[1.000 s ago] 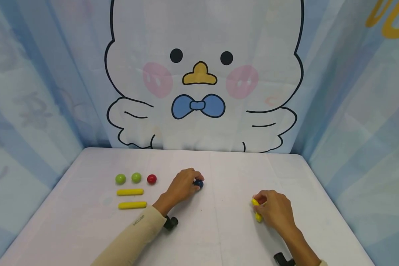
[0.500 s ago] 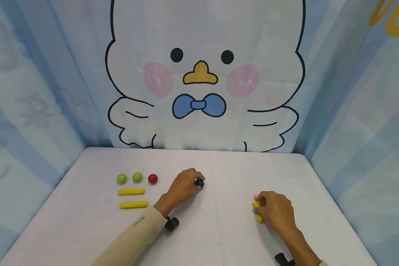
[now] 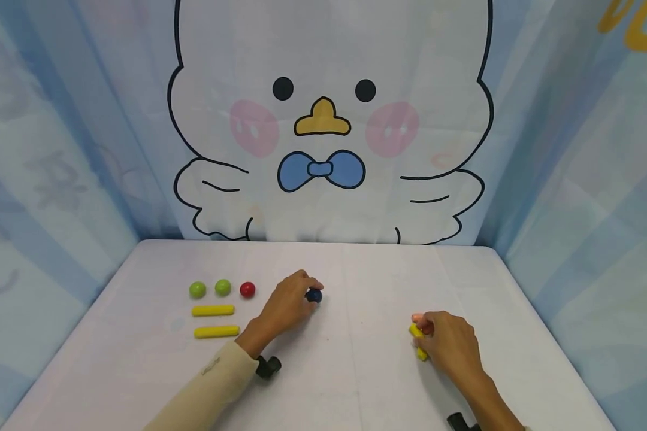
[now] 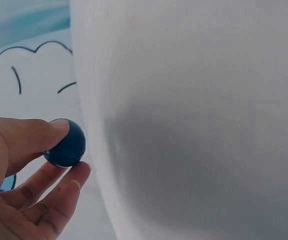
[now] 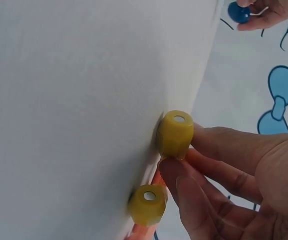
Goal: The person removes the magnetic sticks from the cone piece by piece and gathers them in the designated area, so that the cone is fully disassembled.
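Note:
My left hand (image 3: pixel 288 304) pinches a dark blue ball (image 4: pixel 69 146) between thumb and fingertips, over the middle of the table. At the right, my right hand (image 3: pixel 450 341) has thumb and fingers round one yellow rod (image 5: pixel 176 134), seen end-on in the right wrist view. A second yellow rod (image 5: pixel 148 206) shows below it, with a pale round spot on its end. An orange rod (image 5: pixel 142 231) lies behind the yellow ones, partly hidden by the fingers; its tip also peeks out past the fingertips in the head view.
On the left of the white table (image 3: pixel 345 383), two green balls (image 3: pixel 210 288) and a red ball (image 3: pixel 247 290) form a row. Two yellow rods (image 3: pixel 214 310) lie in front of them. A printed curtain (image 3: pixel 323 209) stands behind the table, with more cloth at both sides.
My left hand has shifted slightly left with the blue ball. At the right hand, more of the orange rod has come into view and the hand has barely moved.

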Motion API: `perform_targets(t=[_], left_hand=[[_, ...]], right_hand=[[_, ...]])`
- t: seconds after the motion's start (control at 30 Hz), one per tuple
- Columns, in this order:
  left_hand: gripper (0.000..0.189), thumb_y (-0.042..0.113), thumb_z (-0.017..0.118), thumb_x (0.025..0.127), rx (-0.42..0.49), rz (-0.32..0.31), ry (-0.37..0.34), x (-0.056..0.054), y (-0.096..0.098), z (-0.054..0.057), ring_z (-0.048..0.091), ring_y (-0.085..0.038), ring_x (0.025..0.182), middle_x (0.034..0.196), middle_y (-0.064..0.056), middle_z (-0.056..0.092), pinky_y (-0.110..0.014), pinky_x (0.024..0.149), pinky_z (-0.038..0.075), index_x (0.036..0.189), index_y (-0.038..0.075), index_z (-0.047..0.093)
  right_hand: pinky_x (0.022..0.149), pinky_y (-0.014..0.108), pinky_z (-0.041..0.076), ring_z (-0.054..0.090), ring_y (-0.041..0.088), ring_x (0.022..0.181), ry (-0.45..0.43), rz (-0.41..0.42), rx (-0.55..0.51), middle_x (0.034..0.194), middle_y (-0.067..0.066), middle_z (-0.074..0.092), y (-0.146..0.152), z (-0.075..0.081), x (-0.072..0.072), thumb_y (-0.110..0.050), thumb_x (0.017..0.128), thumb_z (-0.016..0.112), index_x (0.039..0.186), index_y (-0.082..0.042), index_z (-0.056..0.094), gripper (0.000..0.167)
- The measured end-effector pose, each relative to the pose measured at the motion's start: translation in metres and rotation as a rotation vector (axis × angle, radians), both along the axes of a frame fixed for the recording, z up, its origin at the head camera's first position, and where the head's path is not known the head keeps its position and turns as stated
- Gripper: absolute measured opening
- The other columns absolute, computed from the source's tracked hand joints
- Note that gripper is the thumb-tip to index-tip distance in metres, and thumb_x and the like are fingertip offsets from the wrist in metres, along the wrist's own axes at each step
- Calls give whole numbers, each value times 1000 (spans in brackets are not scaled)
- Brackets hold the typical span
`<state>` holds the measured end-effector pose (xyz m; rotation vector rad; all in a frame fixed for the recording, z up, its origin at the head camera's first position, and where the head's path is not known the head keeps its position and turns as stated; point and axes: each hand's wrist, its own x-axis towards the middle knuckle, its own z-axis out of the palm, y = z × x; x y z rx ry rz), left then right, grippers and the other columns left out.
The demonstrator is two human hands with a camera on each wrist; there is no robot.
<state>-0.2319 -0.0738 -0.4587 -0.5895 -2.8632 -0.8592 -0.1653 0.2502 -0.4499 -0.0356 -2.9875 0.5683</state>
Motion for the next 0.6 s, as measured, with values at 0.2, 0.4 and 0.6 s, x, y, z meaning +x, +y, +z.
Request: perform_targets(t=[0.2,0.4,0.6], left_hand=[[40,6,85,89,39,100,60,7,-34,13,70,-23,101,114,-7,72,-41,94,59,127,13,75],[41,3,83,91,56,195,81,14,-76,26,71,-27,104,118,-9,74,-44,92,60,129,10,72],[41,3,79,94,59,294,54,22,-114,37,69,-34,108,125,-15,74,-50,94,60,134,9,70]], right_hand=[[74,45,50,66,20,81,-14,-2,-2,84,-1,74,-1,1,-1,-13,75,94,93,-8,79,24],[75,46,52,65,20,81,-36,-15,9,84,0,75,-1,1,-2,-14,75,96,94,-8,79,27],[78,48,52,65,21,82,-47,-26,1,84,1,75,-2,0,-3,-14,76,96,96,-7,79,27]])
